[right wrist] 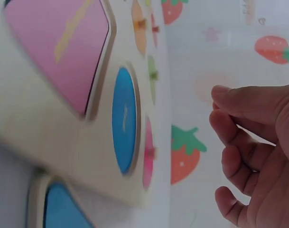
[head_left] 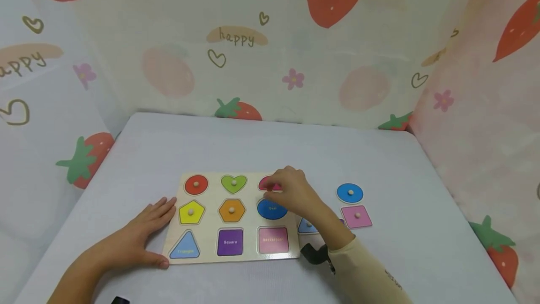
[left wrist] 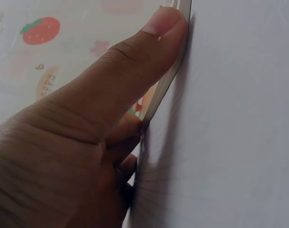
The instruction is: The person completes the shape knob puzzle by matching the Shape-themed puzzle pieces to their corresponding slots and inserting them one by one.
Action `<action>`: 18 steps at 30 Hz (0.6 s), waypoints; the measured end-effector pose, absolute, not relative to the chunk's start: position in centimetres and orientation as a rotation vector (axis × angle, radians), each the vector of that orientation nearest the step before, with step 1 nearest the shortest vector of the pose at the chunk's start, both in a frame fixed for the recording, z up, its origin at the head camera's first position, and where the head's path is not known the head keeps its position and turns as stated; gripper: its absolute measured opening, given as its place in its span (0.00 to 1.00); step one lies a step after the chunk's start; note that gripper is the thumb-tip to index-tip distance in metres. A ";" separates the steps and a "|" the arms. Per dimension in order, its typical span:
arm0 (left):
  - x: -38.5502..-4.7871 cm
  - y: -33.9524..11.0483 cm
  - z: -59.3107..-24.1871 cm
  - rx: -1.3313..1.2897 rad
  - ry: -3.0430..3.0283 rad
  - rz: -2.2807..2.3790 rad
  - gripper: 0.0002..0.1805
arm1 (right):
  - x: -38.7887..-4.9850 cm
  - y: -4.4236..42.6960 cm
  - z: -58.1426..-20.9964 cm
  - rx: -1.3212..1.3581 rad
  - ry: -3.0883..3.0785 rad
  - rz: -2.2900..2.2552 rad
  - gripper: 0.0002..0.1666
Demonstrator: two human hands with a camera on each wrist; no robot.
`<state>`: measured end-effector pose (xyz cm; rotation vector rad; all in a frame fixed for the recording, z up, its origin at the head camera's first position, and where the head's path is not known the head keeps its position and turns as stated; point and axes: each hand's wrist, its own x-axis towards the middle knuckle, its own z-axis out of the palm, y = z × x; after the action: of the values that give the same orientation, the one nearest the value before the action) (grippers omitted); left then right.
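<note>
A wooden shape puzzle board (head_left: 209,247) lies flat on the table. My left hand (head_left: 135,236) rests against its left side, fingers extended and thumb at the near corner; in the left wrist view the thumb (left wrist: 130,59) touches the board's edge. Over the board's far right part hovers my right hand (head_left: 293,191), fingers loosely bent and holding nothing. Below it a pink knobbed piece (right wrist: 148,154) sits in its recess. Red, green, yellow and orange knobbed pieces also sit in place. The oval recess (head_left: 272,209) and the triangle, square and rectangle recesses show printed words, without knobs.
Right of the board lie a blue oval piece (head_left: 350,193), a pink four-sided piece (head_left: 356,216) and a light blue triangle piece (head_left: 308,226). The right forearm partly covers the triangle and a purple piece (head_left: 341,221). Strawberry-print cloth (head_left: 253,74) surrounds the white table (head_left: 236,147).
</note>
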<state>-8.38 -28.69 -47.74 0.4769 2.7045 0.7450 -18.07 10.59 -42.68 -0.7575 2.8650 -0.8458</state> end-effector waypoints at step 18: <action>-9.7 -27.6 -46.1 0.517 2.679 0.580 0.74 | -18.6 22.8 -42.3 -0.520 3.003 -0.946 0.14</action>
<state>-9.74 -27.61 -46.11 0.5167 2.6789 0.5803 -18.59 22.76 -42.28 -0.5196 3.0029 -0.9458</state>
